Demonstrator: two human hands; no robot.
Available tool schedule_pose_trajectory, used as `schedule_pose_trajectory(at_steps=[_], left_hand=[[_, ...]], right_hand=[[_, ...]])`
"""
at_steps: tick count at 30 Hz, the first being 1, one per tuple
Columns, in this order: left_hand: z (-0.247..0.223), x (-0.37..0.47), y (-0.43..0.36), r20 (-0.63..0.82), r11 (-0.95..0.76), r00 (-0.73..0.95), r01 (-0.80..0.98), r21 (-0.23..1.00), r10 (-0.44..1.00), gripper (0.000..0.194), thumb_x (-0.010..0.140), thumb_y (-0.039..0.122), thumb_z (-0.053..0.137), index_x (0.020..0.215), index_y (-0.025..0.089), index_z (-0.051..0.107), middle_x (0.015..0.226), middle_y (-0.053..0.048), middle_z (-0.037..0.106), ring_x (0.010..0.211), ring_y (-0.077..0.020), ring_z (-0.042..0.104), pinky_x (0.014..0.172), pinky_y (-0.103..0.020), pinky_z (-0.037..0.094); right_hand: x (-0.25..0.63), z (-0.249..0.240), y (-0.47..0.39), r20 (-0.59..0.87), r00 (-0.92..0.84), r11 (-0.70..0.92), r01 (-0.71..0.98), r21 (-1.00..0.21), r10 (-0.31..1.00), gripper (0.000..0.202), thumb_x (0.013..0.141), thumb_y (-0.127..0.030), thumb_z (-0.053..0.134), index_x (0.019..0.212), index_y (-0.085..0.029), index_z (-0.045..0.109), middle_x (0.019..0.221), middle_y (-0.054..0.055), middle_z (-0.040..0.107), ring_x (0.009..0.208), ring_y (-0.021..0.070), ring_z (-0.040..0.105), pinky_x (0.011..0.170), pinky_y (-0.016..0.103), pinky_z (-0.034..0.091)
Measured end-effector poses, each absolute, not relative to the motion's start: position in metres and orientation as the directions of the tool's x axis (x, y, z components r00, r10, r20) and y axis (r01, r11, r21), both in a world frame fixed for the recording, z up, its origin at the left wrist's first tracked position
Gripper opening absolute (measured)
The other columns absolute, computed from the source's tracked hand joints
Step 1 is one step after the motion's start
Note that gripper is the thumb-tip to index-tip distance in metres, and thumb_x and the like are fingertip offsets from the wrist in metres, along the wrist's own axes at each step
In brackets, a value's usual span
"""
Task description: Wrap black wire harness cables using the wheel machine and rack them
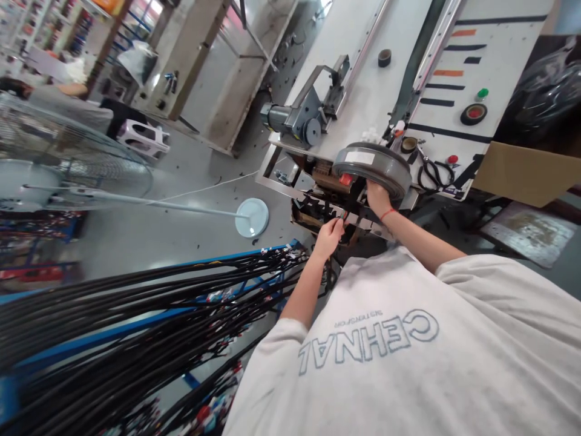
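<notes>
My left hand (329, 237) is closed in a pinch at the front of the bench, beside a box of dark pieces (309, 213). A small thing shows at its fingertips, too small to name. My right hand (377, 198), with a red string on the wrist, reaches in at the near side of a large grey roll (379, 165) that bears a white label. Its fingers are hidden by the roll, so their grip does not show. Something red (345, 179) lies just left of that hand, under the roll's edge.
A motor unit (297, 118) is fixed at the bench's left edge. Scissors (434, 172) and tape rolls (473, 114) lie to the right, near a cardboard box (526, 172). Bundles of black cables (136, 315) fill a blue rack at left. A fan (68, 151) and a seated person stand beyond.
</notes>
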State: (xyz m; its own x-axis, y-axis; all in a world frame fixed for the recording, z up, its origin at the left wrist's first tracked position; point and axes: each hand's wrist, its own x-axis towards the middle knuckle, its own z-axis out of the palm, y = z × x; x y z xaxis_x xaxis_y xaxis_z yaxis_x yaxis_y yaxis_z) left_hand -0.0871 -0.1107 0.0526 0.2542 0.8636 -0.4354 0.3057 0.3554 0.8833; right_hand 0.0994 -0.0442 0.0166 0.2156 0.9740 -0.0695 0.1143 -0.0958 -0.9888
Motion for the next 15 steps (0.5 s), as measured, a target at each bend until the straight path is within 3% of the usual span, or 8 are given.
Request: schedule_pose_trajectory(at_steps=[2, 4, 9, 11, 15], left_hand=[[0.046, -0.069, -0.091, -0.381, 0.301, 0.254, 0.305, 0.904, 0.889, 0.050, 0.090, 0.059, 0.051, 0.097, 0.011, 0.062, 0.057, 0.006, 0.038, 0.046, -0.0063, 0.028, 0.045, -0.019, 0.022], [0.042, -0.060, -0.078, -0.324, 0.231, 0.248, 0.340, 0.911, 0.913, 0.046, 0.093, 0.056, 0.050, 0.096, 0.011, 0.063, 0.057, 0.005, 0.041, 0.048, -0.0071, 0.032, 0.046, -0.019, 0.026], [0.032, -0.060, -0.069, -0.267, 0.143, 0.243, 0.430, 0.891, 0.932, 0.044, 0.095, 0.053, 0.046, 0.095, 0.013, 0.064, 0.057, 0.003, 0.046, 0.050, -0.0089, 0.039, 0.050, -0.020, 0.032], [0.028, -0.061, -0.070, -0.264, 0.134, 0.257, 0.431, 0.892, 0.930, 0.045, 0.096, 0.054, 0.044, 0.095, 0.013, 0.064, 0.057, 0.003, 0.046, 0.049, -0.0088, 0.039, 0.049, -0.020, 0.033], [0.021, -0.060, -0.069, -0.255, 0.124, 0.273, 0.420, 0.899, 0.927, 0.046, 0.096, 0.055, 0.043, 0.095, 0.014, 0.064, 0.056, 0.004, 0.045, 0.047, -0.0086, 0.039, 0.049, -0.020, 0.033]], right_hand=[[0.103, 0.014, -0.069, 0.032, 0.247, -0.044, 0.293, -0.955, 0.968, 0.031, 0.091, -0.043, 0.051, 0.107, -0.016, 0.057, 0.114, 0.018, 0.064, 0.113, 0.0293, 0.058, 0.102, 0.045, 0.045], [0.104, 0.016, -0.089, 0.072, 0.209, -0.036, 0.474, -0.880, 0.975, 0.038, 0.091, -0.039, 0.052, 0.116, -0.010, 0.054, 0.123, 0.024, 0.059, 0.119, 0.0313, 0.055, 0.106, 0.046, 0.041], [0.103, 0.028, -0.091, -0.301, 0.129, -0.310, 0.647, -0.696, 0.945, 0.047, 0.091, -0.047, 0.055, 0.117, -0.008, 0.052, 0.094, 0.020, 0.068, 0.091, 0.0315, 0.068, 0.080, 0.039, 0.052], [0.104, 0.028, -0.083, -0.399, 0.129, -0.388, 0.616, -0.686, 0.908, 0.041, 0.092, -0.047, 0.055, 0.108, -0.009, 0.055, 0.086, 0.018, 0.069, 0.084, 0.0288, 0.069, 0.075, 0.034, 0.052], [0.107, 0.014, -0.076, -0.463, 0.064, -0.454, 0.351, -0.819, 0.884, 0.028, 0.095, -0.044, 0.050, 0.091, -0.016, 0.056, 0.065, 0.005, 0.066, 0.053, 0.0179, 0.063, 0.058, 0.027, 0.049]])
